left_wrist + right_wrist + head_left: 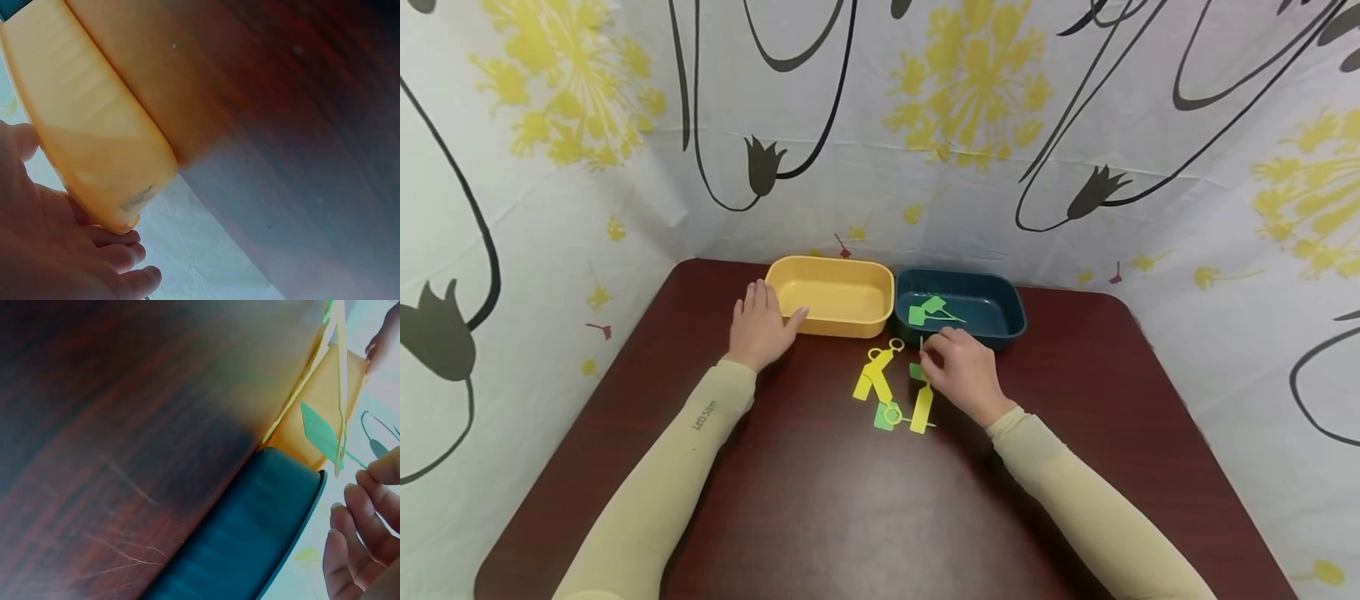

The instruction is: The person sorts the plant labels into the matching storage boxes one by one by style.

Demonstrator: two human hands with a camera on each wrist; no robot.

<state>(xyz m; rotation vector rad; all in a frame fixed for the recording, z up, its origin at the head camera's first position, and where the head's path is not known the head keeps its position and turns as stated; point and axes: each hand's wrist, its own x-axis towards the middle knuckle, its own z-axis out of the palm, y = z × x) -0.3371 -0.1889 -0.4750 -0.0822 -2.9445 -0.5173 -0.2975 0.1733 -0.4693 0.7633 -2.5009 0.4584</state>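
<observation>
Green tag (pixel 917 372), right hand (pixel 962 371) pinching its stem, could snag and drag the adjacent yellow tag (pixel 921 411) toward the bench's (pixel 865 517) far edge; left hand (pixel 762 327) extended.

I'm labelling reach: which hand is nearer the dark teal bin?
Right: the right hand is just in front of the dark teal bin; the left hand is at the yellow bin, farther left.

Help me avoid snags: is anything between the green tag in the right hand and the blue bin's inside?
Yes: the blue bin's near wall, which the green tag in the right hand likely must clear. A yellow tag overlaps the green one in the right wrist view; I cannot tell whether they touch.
</observation>
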